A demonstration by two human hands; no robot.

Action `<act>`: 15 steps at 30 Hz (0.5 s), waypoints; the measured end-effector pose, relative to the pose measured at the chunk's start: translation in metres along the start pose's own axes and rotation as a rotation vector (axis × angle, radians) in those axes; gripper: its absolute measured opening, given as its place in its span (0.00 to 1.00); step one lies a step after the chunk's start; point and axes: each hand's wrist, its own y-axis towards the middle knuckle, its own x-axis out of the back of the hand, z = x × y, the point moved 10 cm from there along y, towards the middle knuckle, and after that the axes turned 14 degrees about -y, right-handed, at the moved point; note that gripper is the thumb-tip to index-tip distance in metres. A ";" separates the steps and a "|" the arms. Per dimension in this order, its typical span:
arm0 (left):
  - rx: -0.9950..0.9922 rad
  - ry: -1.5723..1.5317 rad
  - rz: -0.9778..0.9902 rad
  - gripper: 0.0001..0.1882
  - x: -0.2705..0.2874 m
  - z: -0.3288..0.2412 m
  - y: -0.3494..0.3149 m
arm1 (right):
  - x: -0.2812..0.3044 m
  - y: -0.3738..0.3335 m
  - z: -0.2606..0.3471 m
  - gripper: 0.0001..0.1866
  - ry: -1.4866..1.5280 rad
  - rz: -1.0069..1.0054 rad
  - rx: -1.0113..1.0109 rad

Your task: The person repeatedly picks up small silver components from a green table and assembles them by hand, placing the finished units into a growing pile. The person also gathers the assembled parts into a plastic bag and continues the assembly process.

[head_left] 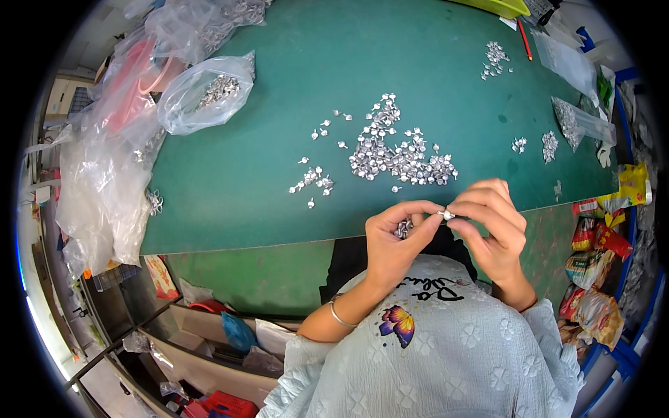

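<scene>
Pale blue shirt (456,348) nearest; at the near edge of the table (233,184), left hand (391,240) and right hand (496,226) pinch 1 small metal piece (447,215).
Both thumbs and forefingers are closed on it; the left also cups loose pieces (403,228). Light, steady pressure, those tucked back, should serve best. Fingertips partly hide it; the cupped count is unclear.

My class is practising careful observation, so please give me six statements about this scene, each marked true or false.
1. The left hand and right hand meet at one small metal piece. True.
2. The left hand holds nothing else. False: more metal pieces are cupped in it.
3. A red pencil lies toward the table's far right. True.
4. The tabletop is white. False: green.
5. An open clear bag holds metal pieces. True.
6. The largest loose pile lies left of that bag. False: right.
</scene>
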 end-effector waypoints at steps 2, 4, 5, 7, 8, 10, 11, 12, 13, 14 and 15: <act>-0.017 -0.014 0.014 0.06 -0.002 -0.002 -0.001 | 0.000 -0.001 -0.001 0.10 0.033 0.004 -0.021; -0.042 -0.025 0.032 0.07 -0.004 -0.006 -0.001 | 0.000 -0.002 -0.003 0.10 0.062 0.006 -0.039; -0.055 -0.031 0.041 0.07 -0.006 -0.008 -0.001 | 0.000 -0.003 -0.004 0.10 0.074 0.006 -0.046; -0.060 -0.031 0.048 0.07 -0.007 -0.010 -0.001 | 0.000 -0.004 -0.005 0.10 0.098 0.007 -0.059; -0.063 -0.031 0.052 0.07 -0.008 -0.011 -0.002 | 0.000 -0.004 -0.005 0.10 0.108 0.007 -0.065; -0.080 -0.027 0.063 0.07 -0.009 -0.013 -0.002 | 0.000 -0.004 -0.006 0.10 0.133 0.005 -0.073; -0.089 -0.026 0.069 0.07 -0.010 -0.015 -0.002 | 0.000 -0.004 -0.006 0.10 0.147 0.002 -0.076; -0.089 -0.020 0.070 0.07 -0.010 -0.016 -0.002 | 0.000 -0.004 -0.007 0.09 0.163 0.001 -0.077; -0.090 -0.015 0.072 0.07 -0.011 -0.017 -0.002 | 0.000 -0.004 -0.008 0.09 0.181 0.000 -0.083; -0.090 -0.010 0.074 0.07 -0.011 -0.018 -0.003 | 0.000 -0.005 -0.008 0.09 0.199 -0.001 -0.089; -0.088 -0.016 0.075 0.07 -0.012 -0.018 -0.003 | 0.000 -0.005 -0.009 0.09 0.217 -0.003 -0.095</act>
